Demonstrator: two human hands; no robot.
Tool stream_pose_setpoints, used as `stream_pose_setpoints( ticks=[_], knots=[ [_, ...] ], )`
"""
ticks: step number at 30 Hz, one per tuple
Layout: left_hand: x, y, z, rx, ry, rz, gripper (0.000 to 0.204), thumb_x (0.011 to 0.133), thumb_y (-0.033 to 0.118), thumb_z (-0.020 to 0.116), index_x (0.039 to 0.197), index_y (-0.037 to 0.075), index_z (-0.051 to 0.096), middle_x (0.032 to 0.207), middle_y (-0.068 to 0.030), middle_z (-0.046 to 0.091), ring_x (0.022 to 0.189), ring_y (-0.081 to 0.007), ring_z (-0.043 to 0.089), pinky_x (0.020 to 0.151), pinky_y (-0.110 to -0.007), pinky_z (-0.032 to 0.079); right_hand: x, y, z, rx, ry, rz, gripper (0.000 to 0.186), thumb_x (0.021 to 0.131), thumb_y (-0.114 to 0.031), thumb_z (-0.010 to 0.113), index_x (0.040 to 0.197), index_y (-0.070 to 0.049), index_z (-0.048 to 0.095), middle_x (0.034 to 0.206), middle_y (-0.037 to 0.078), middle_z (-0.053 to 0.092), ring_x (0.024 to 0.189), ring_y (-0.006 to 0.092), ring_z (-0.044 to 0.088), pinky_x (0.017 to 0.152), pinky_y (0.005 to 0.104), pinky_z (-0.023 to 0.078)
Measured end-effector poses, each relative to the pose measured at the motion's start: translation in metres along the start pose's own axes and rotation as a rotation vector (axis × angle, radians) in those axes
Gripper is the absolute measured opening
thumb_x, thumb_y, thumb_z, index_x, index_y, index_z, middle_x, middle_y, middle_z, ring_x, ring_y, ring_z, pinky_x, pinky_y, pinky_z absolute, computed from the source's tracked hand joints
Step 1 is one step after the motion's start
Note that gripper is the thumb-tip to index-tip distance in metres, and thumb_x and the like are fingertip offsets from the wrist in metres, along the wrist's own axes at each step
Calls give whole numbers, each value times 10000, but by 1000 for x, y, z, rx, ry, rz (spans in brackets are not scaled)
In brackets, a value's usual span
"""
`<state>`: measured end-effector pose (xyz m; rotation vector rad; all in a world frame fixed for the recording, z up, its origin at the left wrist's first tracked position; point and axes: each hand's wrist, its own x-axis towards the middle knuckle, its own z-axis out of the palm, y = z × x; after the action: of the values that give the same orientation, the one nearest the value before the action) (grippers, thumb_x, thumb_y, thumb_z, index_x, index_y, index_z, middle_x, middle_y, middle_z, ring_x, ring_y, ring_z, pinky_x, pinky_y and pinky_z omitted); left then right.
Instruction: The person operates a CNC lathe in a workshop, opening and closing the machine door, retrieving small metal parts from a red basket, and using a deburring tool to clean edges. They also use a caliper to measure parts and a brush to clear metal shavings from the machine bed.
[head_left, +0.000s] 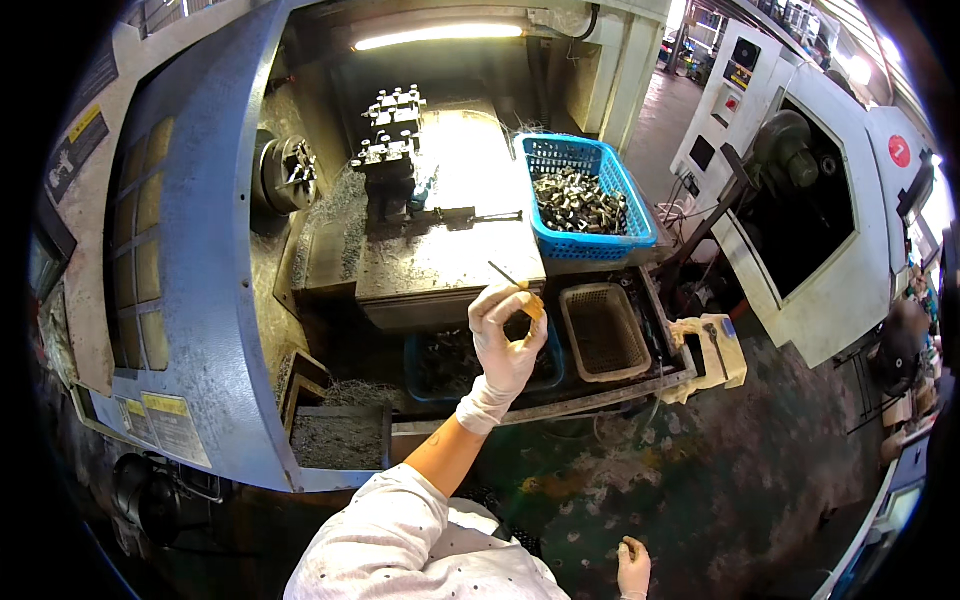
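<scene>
My left hand point(505, 340), in a pale glove, is raised in front of the lathe's slide cover point(430, 270). Its thumb and fingertips pinch a short, thin dark rod point(505, 273) that points up and to the left. At the lower edge my right hand point(633, 570) hangs low, its fingers curled together; whether they hold anything is hidden. Beyond the left hand, a blue plastic basket point(598, 241) full of small metal parts stands on the machine. Below the hand, another blue basket point(412, 378) is partly hidden by it.
The lathe chuck point(288, 172) and a tool block point(388, 150) are inside the machine on the left. A brown basket point(605, 335) stands right of my left hand, near a cloth-covered ledge point(718, 355). Metal chips fill a tray point(340, 438). A white machine point(830, 210) stands at right.
</scene>
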<state>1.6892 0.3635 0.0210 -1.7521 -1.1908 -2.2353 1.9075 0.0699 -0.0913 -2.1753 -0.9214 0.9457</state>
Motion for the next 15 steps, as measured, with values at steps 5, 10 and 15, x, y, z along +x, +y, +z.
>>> stream_pose_setpoints(
  ticks=[5,10,15],
  knots=[
    [2,-10,1,65,-54,65,333,575,13,606,863,59,444,867,-92,441,844,-230,429,758,-317,349,-4,2,0,-10,-14,19,306,710,-228,498,921,-7,508,886,132,522,785,225,524,679,288,418],
    [37,-86,-1,1039,-493,-169,255,669,230,540,782,5,504,736,-109,510,742,-209,483,835,-384,264,4,4,0,6,-32,-12,315,712,-240,494,926,-8,507,896,135,521,799,230,521,687,290,416],
    [69,-133,31,551,-604,-558,138,677,133,508,785,48,513,801,-88,527,744,-230,475,760,-336,337,27,23,-25,16,5,-47,325,714,-251,489,930,-9,507,906,138,520,813,235,519,695,292,414]
  ],
)
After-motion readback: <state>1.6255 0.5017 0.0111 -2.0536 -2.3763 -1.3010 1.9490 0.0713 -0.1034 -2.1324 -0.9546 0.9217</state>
